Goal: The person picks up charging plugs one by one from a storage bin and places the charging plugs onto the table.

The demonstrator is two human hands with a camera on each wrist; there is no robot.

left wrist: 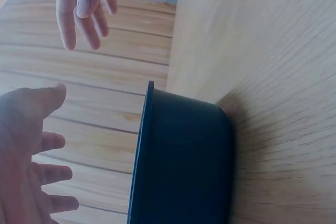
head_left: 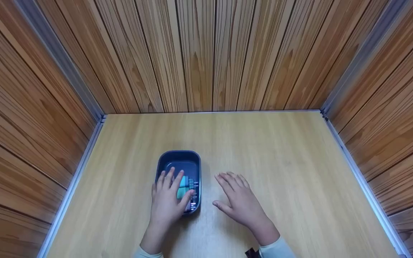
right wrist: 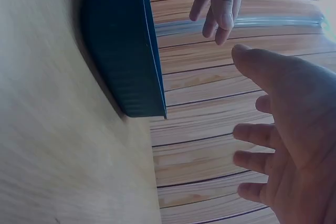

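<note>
A dark blue rounded bin (head_left: pixel 179 154) stands on the wooden table, left of centre in the head view. Inside its near half lie small teal pieces (head_left: pixel 182 192) and other small items along the right wall, partly covered by a hand. My left hand (head_left: pixel 166 200) hovers over the bin with its fingers spread, above the rim in the left wrist view, holding nothing. Right of the bin, my right hand (head_left: pixel 240 202) is held over the table, fingers extended and thumb apart, with nothing in it. Both wrist views show the bin's outer wall (left wrist: pixel 184 156) (right wrist: pixel 118 51).
Wood-plank walls (head_left: pixel 199 53) enclose the table (head_left: pixel 281 150) at the back and both sides. Metal strips (head_left: pixel 362 193) run along the table's side edges. Light sleeves (head_left: pixel 278 249) cover the forearms, and a black band (head_left: pixel 252 253) shows at the right wrist.
</note>
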